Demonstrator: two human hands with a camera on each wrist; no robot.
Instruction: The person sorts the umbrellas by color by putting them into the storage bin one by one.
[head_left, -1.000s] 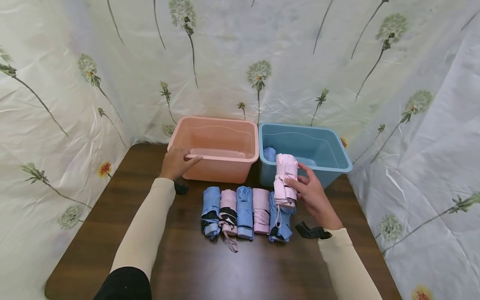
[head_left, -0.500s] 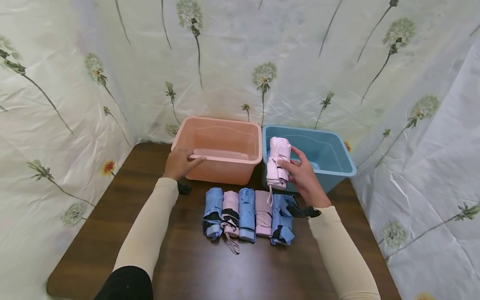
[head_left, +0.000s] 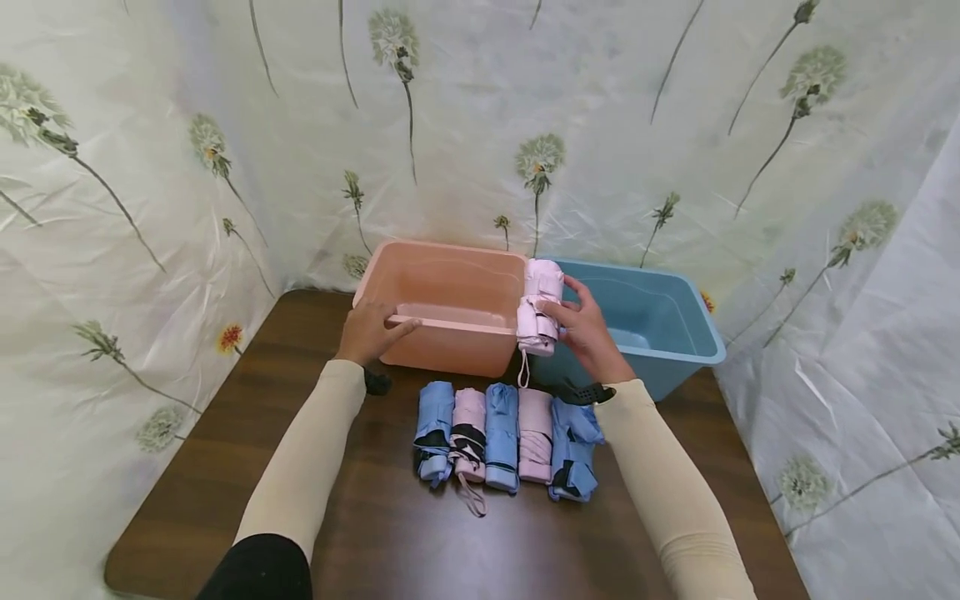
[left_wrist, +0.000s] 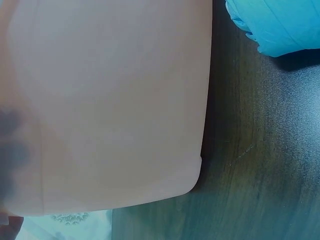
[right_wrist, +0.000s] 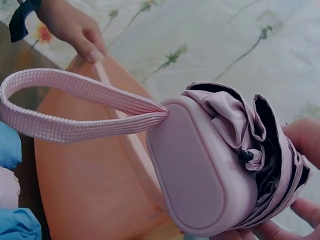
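Note:
My right hand (head_left: 588,329) grips a folded pink umbrella (head_left: 540,308) upright, where the orange and blue bins meet. In the right wrist view the umbrella's flat oval handle end (right_wrist: 190,165) faces the camera, with its wrist strap (right_wrist: 75,107) looped out to the left. My left hand (head_left: 371,332) holds the near left rim of the orange bin (head_left: 450,350), fingers over the edge and thumb along it. The left wrist view is mostly filled by that bin's wall (left_wrist: 115,110). Behind the held umbrella stands the blue bin (head_left: 667,367), its left end partly hidden.
In front of the bins, several folded umbrellas lie side by side on the dark wooden table (head_left: 450,550): a blue one (head_left: 433,429) at the left end, another blue one (head_left: 573,450) at the right, pink and blue between. Flower-patterned cloth (head_left: 465,125) hangs behind.
My right hand has carried the pink umbrella left and away from me, from before the blue bin to the orange bin's right end. The left hand stays on the orange rim. The view has shifted slightly.

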